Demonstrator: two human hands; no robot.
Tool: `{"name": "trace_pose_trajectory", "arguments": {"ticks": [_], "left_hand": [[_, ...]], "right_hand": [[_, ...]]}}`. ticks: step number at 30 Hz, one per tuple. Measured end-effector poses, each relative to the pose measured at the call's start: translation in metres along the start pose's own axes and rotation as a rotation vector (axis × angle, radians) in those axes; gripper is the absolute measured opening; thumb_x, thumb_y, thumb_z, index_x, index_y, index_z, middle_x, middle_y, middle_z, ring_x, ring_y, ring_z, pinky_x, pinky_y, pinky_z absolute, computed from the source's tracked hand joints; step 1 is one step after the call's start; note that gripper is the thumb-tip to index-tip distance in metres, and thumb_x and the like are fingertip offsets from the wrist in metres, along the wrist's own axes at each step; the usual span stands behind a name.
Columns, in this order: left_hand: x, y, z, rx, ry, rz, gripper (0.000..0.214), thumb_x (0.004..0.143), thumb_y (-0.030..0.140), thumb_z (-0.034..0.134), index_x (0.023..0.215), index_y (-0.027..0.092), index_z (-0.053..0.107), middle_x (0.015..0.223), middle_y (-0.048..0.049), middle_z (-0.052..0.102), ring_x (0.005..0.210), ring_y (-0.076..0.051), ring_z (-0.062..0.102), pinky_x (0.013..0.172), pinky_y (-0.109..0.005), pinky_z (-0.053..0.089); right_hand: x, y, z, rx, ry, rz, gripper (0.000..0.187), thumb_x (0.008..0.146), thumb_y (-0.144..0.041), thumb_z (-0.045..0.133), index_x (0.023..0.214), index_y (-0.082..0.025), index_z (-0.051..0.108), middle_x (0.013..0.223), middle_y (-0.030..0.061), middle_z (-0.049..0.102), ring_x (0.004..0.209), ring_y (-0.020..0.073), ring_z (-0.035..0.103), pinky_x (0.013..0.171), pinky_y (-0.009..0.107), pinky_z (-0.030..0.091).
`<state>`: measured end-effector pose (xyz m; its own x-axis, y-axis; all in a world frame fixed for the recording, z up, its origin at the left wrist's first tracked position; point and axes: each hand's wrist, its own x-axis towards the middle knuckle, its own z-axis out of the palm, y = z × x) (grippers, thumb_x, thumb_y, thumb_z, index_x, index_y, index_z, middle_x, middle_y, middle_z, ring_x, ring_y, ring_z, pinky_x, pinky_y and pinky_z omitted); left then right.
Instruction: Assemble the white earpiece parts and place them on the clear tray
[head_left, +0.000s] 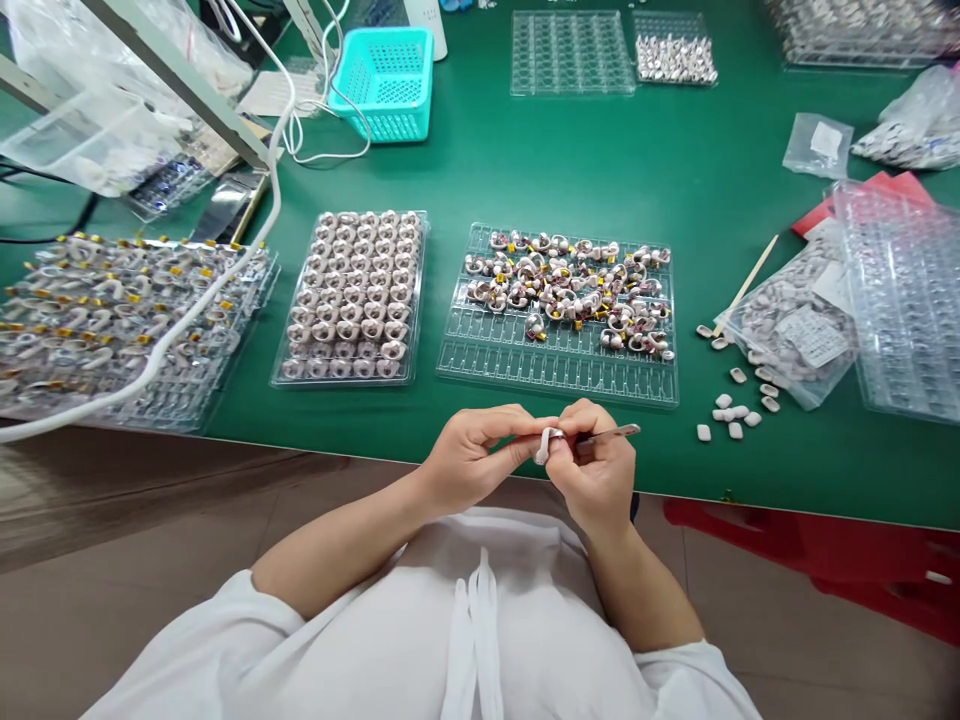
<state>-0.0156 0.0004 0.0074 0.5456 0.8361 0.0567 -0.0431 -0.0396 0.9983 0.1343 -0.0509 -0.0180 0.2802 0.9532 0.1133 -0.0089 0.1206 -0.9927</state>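
Observation:
My left hand (469, 455) pinches a small white part (544, 444) at the near edge of the green table (675, 170). My right hand (592, 470) is closed on metal tweezers (613, 433), whose free end points right, and meets the white part between both hands. Straight ahead lies a clear tray (559, 360) with a loose pile of small pinkish parts with yellow tabs (570, 290). To its left stands a clear tray (352, 295) filled with neat rows of the same kind of parts.
A stacked tray of parts (112, 320) sits at far left, with a white cable (225, 280) across it. Loose white caps (739, 410) and a bag of caps (795, 325) lie at right beside empty clear trays (907, 300). A teal basket (386, 80) stands at the back.

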Motion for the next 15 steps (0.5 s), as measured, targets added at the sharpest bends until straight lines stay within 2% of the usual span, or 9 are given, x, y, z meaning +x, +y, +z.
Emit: {"name": "trace_pose_trajectory", "arguments": {"ticks": [5, 8, 10, 12, 15], "left_hand": [[0.005, 0.008, -0.002, 0.058, -0.03, -0.19, 0.024, 0.088, 0.028, 0.069, 0.107, 0.016, 0.079, 0.097, -0.0102, 0.08, 0.085, -0.02, 0.073, 0.077, -0.027, 0.058], [0.009, 0.012, -0.002, -0.065, 0.007, -0.266, 0.025, 0.084, 0.032, 0.074, 0.101, 0.015, 0.079, 0.095, -0.0098, 0.08, 0.084, -0.02, 0.075, 0.079, -0.028, 0.061], [0.011, 0.013, -0.003, -0.181, 0.036, -0.31, 0.025, 0.082, 0.034, 0.077, 0.097, 0.014, 0.079, 0.09, -0.0093, 0.081, 0.079, -0.019, 0.075, 0.076, -0.028, 0.061], [0.013, 0.014, -0.003, -0.268, 0.051, -0.339, 0.026, 0.08, 0.034, 0.08, 0.094, 0.013, 0.078, 0.085, -0.0087, 0.08, 0.073, -0.017, 0.074, 0.073, -0.027, 0.062], [0.012, 0.013, -0.003, -0.319, 0.073, -0.345, 0.024, 0.08, 0.033, 0.081, 0.093, 0.013, 0.077, 0.086, -0.0085, 0.08, 0.072, -0.016, 0.074, 0.074, -0.027, 0.062]], "right_hand": [[0.005, -0.007, -0.009, -0.045, -0.122, 0.102, 0.012, 0.081, -0.017, 0.06, 0.075, -0.022, 0.05, 0.07, -0.0039, 0.046, 0.058, 0.0097, 0.044, 0.052, 0.024, 0.038], [0.008, -0.013, -0.017, -0.087, -0.181, 0.137, 0.009, 0.083, -0.02, 0.063, 0.077, -0.021, 0.055, 0.071, -0.0028, 0.049, 0.06, 0.0101, 0.046, 0.053, 0.023, 0.039], [0.009, -0.016, -0.025, -0.079, -0.216, 0.166, 0.005, 0.084, -0.023, 0.065, 0.087, -0.021, 0.063, 0.075, -0.0009, 0.055, 0.062, 0.0107, 0.049, 0.052, 0.023, 0.04], [0.008, -0.016, -0.033, -0.056, -0.219, 0.183, 0.012, 0.085, -0.026, 0.066, 0.096, -0.021, 0.067, 0.08, 0.0007, 0.059, 0.064, 0.0113, 0.052, 0.053, 0.022, 0.042], [0.006, -0.014, -0.039, -0.04, -0.208, 0.172, 0.01, 0.087, -0.029, 0.066, 0.093, -0.021, 0.069, 0.079, 0.0008, 0.061, 0.061, 0.0109, 0.052, 0.052, 0.022, 0.043]]}}
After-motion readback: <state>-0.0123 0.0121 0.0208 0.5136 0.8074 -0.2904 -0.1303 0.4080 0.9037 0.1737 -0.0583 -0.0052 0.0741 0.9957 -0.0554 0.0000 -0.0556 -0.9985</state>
